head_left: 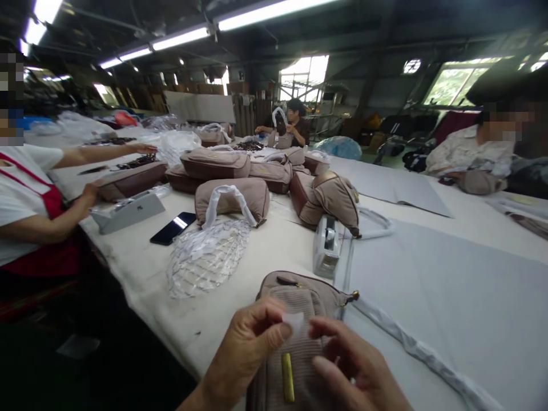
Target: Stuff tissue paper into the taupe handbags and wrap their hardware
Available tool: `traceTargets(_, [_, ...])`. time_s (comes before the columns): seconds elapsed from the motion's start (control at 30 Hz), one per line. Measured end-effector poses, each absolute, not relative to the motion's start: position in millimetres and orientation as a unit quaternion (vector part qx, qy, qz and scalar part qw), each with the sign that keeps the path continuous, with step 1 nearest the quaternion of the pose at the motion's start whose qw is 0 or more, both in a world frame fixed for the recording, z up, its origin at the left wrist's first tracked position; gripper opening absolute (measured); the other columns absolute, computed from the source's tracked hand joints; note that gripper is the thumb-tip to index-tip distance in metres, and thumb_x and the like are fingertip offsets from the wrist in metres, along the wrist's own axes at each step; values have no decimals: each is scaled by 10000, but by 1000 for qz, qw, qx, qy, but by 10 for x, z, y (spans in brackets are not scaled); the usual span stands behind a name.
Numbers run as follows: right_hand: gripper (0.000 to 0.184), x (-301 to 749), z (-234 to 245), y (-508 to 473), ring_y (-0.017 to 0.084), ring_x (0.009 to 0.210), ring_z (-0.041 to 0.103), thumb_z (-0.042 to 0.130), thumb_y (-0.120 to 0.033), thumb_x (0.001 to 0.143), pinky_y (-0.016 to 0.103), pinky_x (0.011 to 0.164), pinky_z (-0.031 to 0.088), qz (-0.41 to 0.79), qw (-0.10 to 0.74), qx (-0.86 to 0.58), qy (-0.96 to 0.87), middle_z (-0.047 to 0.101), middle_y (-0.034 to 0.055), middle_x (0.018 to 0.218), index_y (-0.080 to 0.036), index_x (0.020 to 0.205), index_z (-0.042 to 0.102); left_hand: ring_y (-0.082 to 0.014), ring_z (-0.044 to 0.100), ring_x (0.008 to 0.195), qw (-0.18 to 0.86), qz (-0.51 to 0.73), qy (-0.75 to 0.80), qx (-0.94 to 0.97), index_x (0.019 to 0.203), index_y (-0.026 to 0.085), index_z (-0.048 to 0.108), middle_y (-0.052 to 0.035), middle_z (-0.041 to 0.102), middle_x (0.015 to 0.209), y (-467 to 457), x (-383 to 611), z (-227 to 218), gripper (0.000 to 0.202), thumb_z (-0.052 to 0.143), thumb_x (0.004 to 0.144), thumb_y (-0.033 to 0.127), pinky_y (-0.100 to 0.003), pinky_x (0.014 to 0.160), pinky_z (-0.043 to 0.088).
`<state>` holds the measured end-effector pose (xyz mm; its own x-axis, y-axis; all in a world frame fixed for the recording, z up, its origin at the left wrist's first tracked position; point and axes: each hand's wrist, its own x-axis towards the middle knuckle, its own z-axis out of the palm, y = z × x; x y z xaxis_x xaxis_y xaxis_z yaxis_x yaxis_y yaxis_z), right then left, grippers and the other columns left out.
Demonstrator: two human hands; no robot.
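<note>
A taupe corduroy handbag (299,294) lies on the table right below my hands, with a zip at its top and a gold-coloured bar (287,377) on its front. Between thumb and forefinger my left hand (246,348) pinches a small translucent white slip (293,323) above the bag. My right hand (349,359) hovers just right of the slip, thumb and fingers apart, holding nothing that I can see. From the bag's gold ring a strap wrapped in white film (411,339) runs off to the lower right.
A tape dispenser (327,245) stands beyond the bag. Left of it are a bundle of clear plastic packing (208,257), a dark phone (173,228) and a grey stand (128,212). Several taupe bags (231,200) are piled behind. Co-workers sit or stand around the table (265,257).
</note>
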<state>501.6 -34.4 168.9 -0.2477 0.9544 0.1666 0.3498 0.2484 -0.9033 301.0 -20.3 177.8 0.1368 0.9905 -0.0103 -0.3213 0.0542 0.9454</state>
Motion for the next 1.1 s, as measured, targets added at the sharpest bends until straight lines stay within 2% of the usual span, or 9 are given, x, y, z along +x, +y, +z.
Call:
traceTargets(0.1, [297,4636,1663,-311,115,537,509,525,-412,853,198,494,394,472,407,-450,-640,566,3,585,-170,705,614,-107,529,746,604,527,396,447,710,162,670,7,559,760,-340,3092,1750,122,691,771,265,-200,719,427])
traceTargets(0.2, [337,4546,1677,-336,111,530,487,511,-441,856,204,515,381,476,423,-457,-622,550,-4,577,-163,686,596,-125,555,775,616,548,424,375,739,166,665,-2,593,800,-377,3131,1641,137,702,757,297,-220,748,442])
traceTargets(0.3, [324,4685,1722,-140,139,607,527,476,-438,879,227,576,396,373,426,-497,-658,591,15,659,-178,746,616,-131,578,748,616,552,451,335,795,164,643,-18,647,774,-305,3090,1547,180,670,785,342,-232,735,461])
traceTargets(0.37, [343,4790,1725,149,172,713,557,412,-426,908,260,649,407,295,386,-528,-697,616,44,761,-183,790,623,-115,556,675,586,556,471,353,814,160,632,-13,644,729,-199,3009,1508,202,637,809,362,-205,637,461])
traceTargets(0.43, [405,4836,1690,472,198,762,560,356,-413,922,299,701,401,262,292,-525,-755,611,68,786,-175,729,620,-96,513,615,557,561,488,370,832,157,631,2,621,716,-73,2906,1481,200,637,806,355,-180,532,428])
traceTargets(0.57, [283,4756,1570,854,193,746,564,474,-350,858,295,683,392,324,171,-484,-795,614,54,759,-161,729,641,-76,485,600,555,532,501,397,847,134,647,4,621,734,121,2717,1442,200,692,746,300,-163,521,396])
traceTargets(0.73, [217,4634,1434,780,173,761,566,521,-332,845,271,688,400,415,236,-477,-738,616,24,770,-166,768,637,-100,530,631,562,502,513,410,779,146,618,16,613,681,207,2532,1390,221,745,667,289,-191,586,418])
traceTargets(0.9, [248,4597,1329,666,165,817,548,438,-316,915,277,754,401,399,310,-429,-749,590,30,833,-176,792,602,-128,569,702,415,434,591,540,753,170,675,5,642,713,264,2335,1380,112,670,750,281,-223,682,436])
traceTargets(1.1, [213,4596,1314,662,161,841,528,423,-274,941,286,781,390,366,288,-404,-787,577,28,871,-195,850,598,-134,616,793,282,401,555,672,803,202,689,-1,682,807,318,2241,1404,101,608,836,253,-223,750,453])
